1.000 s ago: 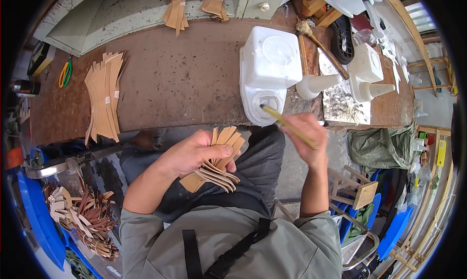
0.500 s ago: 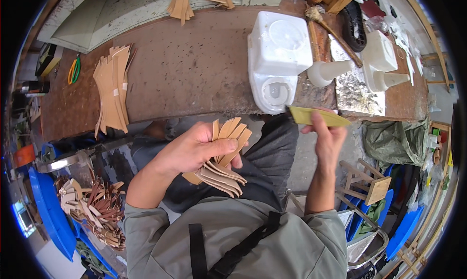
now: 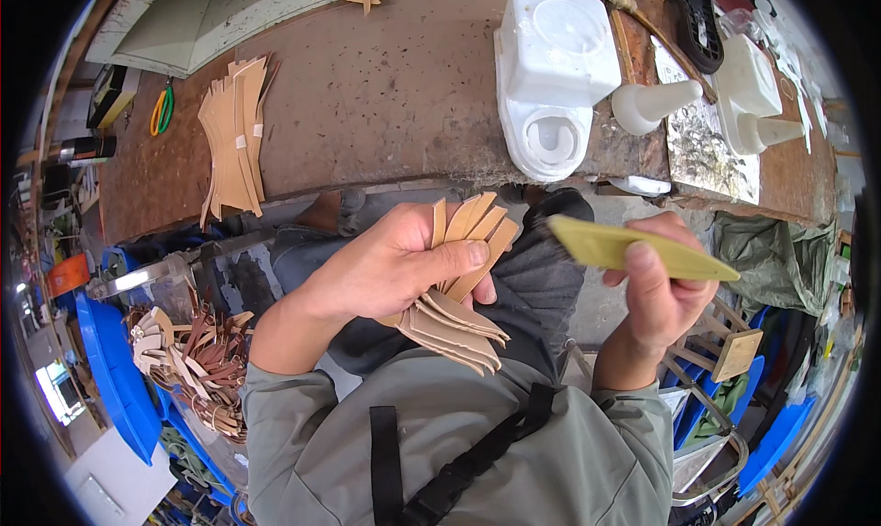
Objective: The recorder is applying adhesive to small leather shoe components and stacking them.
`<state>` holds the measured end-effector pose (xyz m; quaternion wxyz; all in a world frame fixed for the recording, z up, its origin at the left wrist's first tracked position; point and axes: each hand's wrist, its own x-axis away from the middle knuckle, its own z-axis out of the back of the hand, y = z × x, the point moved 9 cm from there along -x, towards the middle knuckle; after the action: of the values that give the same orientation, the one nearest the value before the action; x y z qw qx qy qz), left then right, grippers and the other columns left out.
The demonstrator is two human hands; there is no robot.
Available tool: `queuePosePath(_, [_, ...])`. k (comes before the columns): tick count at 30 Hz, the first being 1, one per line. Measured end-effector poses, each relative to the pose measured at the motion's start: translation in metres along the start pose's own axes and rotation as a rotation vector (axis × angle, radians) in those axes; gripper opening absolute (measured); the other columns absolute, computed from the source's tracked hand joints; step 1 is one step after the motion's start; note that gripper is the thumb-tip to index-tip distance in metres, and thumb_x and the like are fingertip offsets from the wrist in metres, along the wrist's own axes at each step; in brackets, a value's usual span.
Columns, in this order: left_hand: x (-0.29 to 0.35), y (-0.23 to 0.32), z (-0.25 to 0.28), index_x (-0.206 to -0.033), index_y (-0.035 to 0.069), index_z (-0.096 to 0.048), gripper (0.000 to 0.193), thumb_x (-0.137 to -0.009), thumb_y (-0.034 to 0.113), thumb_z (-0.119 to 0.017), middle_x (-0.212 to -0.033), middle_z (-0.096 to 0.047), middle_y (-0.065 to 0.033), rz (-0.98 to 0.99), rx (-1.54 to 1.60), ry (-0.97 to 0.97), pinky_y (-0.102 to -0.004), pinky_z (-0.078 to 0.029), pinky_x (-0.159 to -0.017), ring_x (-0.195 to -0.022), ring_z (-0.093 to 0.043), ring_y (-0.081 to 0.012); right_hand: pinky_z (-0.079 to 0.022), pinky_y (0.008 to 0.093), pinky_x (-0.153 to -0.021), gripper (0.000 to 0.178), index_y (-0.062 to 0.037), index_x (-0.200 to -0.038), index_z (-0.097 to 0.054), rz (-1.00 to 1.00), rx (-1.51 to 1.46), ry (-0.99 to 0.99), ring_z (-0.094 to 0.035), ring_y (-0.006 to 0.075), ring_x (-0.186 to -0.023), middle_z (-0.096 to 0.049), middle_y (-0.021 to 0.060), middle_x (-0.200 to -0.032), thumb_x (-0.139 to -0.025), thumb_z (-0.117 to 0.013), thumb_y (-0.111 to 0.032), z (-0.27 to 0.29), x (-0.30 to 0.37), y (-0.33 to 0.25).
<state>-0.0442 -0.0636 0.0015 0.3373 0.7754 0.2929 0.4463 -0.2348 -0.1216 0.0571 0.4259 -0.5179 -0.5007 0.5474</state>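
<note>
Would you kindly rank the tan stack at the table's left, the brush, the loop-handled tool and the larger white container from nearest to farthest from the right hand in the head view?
1. Brush, held in the right hand.
2. Larger white container, ahead and to the left.
3. Tan stack, on the table's left part.
4. Loop-handled tool, left of that stack.

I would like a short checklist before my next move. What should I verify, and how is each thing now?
1. Left hand gripping the fanned tan strips: ok.
2. Right hand holding the yellow-green brush: ok, by its handle.
3. Brush apart from the strips: ok, a gap shows.
4. Cup of the white container uncovered: ok, its opening shows.
5. Bristles wet: cannot tell, blurred.
</note>
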Motion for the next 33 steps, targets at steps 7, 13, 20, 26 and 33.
queuePosePath(7, [0.006, 0.006, -0.006, -0.104, 0.000, -0.050, 0.023, -0.095, 0.021, -0.046, -0.079, -0.062, -0.0059, 0.001, -0.126, 0.011, -0.0210, -0.046, -0.056, -0.064, -0.058, -0.0071, -0.041, 0.0252, -0.050, 0.013, 0.0049, -0.083, -0.064, 0.165, 0.243, -0.214, -0.054, 0.0162, -0.055, -0.063, 0.0122, -0.071, -0.071, -0.067, -0.001, -0.027, -0.001, -0.016])
queuePosePath(13, [0.008, 0.012, -0.014, -0.104, 0.000, -0.051, 0.023, -0.095, 0.021, -0.045, -0.078, -0.062, -0.0049, -0.015, -0.155, 0.012, -0.0203, -0.046, -0.056, -0.064, -0.058, -0.0063, -0.040, 0.0227, -0.050, 0.011, 0.0053, -0.081, -0.065, 0.170, 0.261, -0.269, -0.054, 0.0130, -0.054, -0.062, 0.0103, -0.069, -0.071, -0.066, 0.000, -0.031, 0.001, -0.025])
queuePosePath(20, [0.004, 0.009, -0.022, -0.103, -0.001, -0.053, 0.024, -0.094, 0.021, -0.047, -0.077, -0.063, -0.0062, 0.008, -0.078, -0.064, -0.0211, -0.046, -0.057, -0.066, -0.059, -0.0084, -0.039, 0.0220, -0.046, 0.014, 0.0051, -0.086, -0.065, 0.242, 0.190, -0.287, -0.053, 0.0102, -0.052, -0.062, 0.0091, -0.071, -0.073, -0.066, -0.002, -0.029, -0.001, -0.032])
queuePosePath(26, [0.003, 0.002, -0.027, -0.102, -0.006, -0.056, 0.027, -0.088, 0.017, -0.055, -0.074, -0.063, -0.0132, 0.176, 0.054, -0.087, -0.0256, -0.048, -0.053, -0.060, -0.061, -0.0156, -0.039, 0.0205, -0.044, 0.009, 0.0045, -0.083, -0.065, 0.017, 0.012, 0.003, -0.055, 0.0094, -0.054, -0.064, 0.0117, -0.075, -0.075, -0.065, 0.001, -0.001, -0.011, -0.020])
queuePosePath(33, [0.002, 0.000, -0.038, -0.104, -0.008, -0.055, 0.029, -0.086, 0.015, -0.055, -0.071, -0.062, -0.0163, 0.261, 0.157, -0.154, -0.0274, -0.048, -0.052, -0.058, -0.062, -0.0190, -0.034, 0.0185, -0.039, 0.016, 0.0080, -0.089, -0.062, -0.082, -0.012, -0.115, -0.049, 0.0084, -0.042, -0.062, 0.0118, -0.069, -0.079, -0.062, -0.005, -0.007, -0.024, -0.022])
